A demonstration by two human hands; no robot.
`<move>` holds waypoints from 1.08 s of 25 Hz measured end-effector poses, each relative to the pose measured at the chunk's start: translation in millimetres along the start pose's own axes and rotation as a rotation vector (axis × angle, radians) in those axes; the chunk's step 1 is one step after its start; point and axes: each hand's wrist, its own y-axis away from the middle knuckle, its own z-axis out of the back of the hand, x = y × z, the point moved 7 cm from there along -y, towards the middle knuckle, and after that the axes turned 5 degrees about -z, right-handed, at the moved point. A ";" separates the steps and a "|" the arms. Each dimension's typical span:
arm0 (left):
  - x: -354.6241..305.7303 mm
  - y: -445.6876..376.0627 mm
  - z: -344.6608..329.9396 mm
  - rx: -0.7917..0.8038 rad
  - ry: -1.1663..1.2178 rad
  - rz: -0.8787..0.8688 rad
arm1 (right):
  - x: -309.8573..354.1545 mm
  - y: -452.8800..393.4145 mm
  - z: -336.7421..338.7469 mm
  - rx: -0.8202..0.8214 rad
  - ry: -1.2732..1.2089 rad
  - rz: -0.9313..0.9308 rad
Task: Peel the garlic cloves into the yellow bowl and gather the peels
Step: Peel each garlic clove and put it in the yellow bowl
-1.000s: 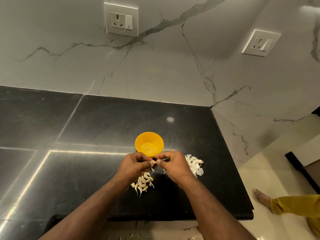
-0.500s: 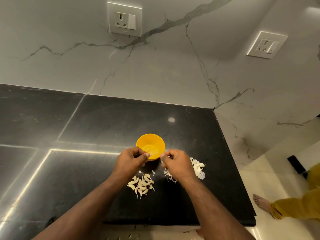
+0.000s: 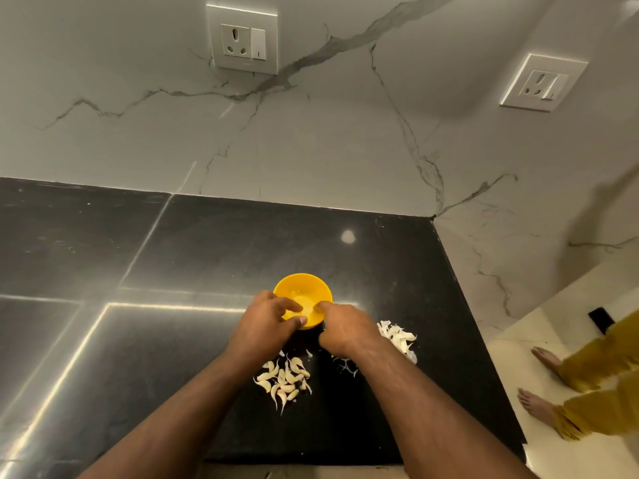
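Note:
The small yellow bowl (image 3: 313, 285) stands on the black counter, with something pale at its bottom. My left hand (image 3: 266, 328) reaches over the bowl's near left rim, thumb and forefinger loosely apart with nothing visible between them. My right hand (image 3: 345, 328) is at the bowl's near right rim, forefinger tip touching the edge and the other fingers curled under; whatever they hold is hidden. A pile of several garlic cloves (image 3: 284, 378) lies just behind my left wrist. A heap of white peels (image 3: 397, 337) lies to the right of my right hand.
The black counter (image 3: 173, 340) ends at a front edge near me and a right edge by the marble wall. A few stray peel scraps (image 3: 345, 367) lie under my right wrist. Another person's bare feet and yellow trousers (image 3: 594, 385) are on the floor at right.
Both hands have moved forward from above the clove pile to the bowl's rim. My left fingers, pinched together before, have spread over the bowl. The other person's feet have come nearer.

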 end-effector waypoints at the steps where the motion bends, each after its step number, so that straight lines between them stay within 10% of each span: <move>1: 0.9 1.8 -3.4 0.034 -0.012 -0.012 | 1.8 -1.4 0.7 0.000 0.021 0.004; 11: 6.0 -2.6 -10.5 0.043 -0.070 -0.011 | 12.0 -2.3 8.8 0.005 0.010 0.057; 19: 2.3 0.2 -7.4 0.050 -0.045 -0.030 | -13.1 10.1 20.9 0.138 -0.617 0.009; 27: 6.1 25.1 6.9 -0.249 0.123 -0.053 | -27.8 28.6 3.0 -0.005 -0.300 0.027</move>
